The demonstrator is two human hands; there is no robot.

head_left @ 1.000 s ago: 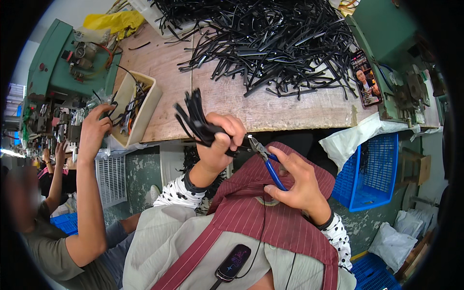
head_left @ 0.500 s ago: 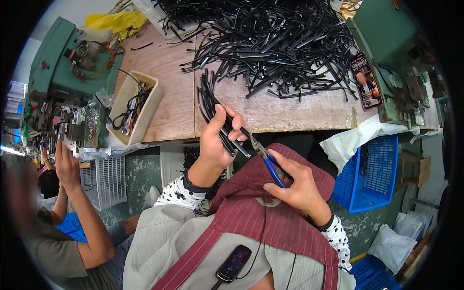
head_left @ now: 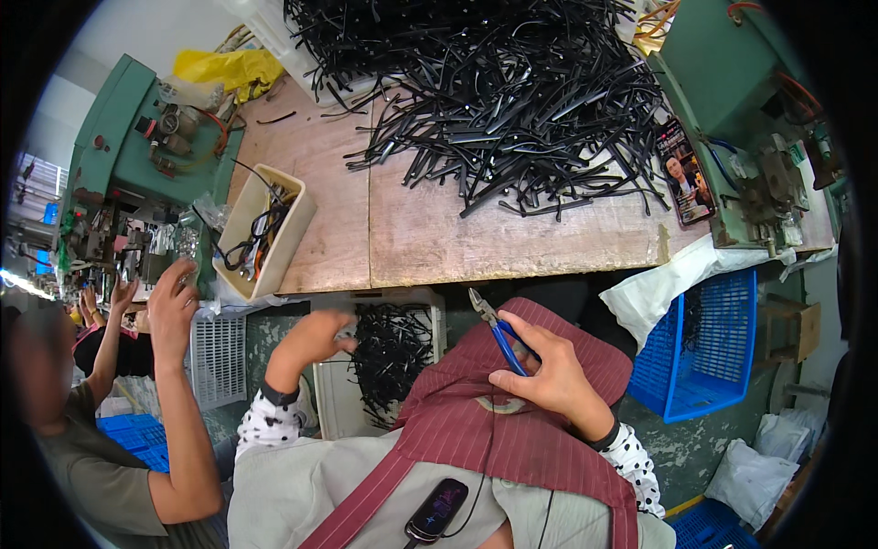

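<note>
Diagonal cutters [head_left: 504, 344] with blue handles and a metal head lie in the grip of the right hand [head_left: 554, 373], tip raised, over the maroon pinstriped apron [head_left: 526, 448]. The hands are well apart: the left hand [head_left: 311, 342], somewhat blurred, has its fingers parted beside the bin [head_left: 333, 403] under the bench [head_left: 412, 240], and nothing shows in its grasp. The bundle of strips that it held half a second ago near the cutter tip is gone from it, and the hand has dropped from the bench edge toward the bin; by inference, the bundle has been let go there, and handling of that batch is over. Inside the pale, straight-walled bin rests a loose, tangled heap of black strips [head_left: 393, 352]. A much larger pile [head_left: 512, 128], resembling spectacle temples, covers the far part of the bench: slender, smooth, glossy in places, many bent at one end. The bench top is pale, worn wood with a visible seam and a scuffed front edge. To its left sits a cream, rectangular tray [head_left: 300, 229] with rounded corners, containing tools and a dark cable. White sheeting [head_left: 651, 284], creased and limp, hangs at the right front above a blue lattice crate [head_left: 718, 361].
</note>
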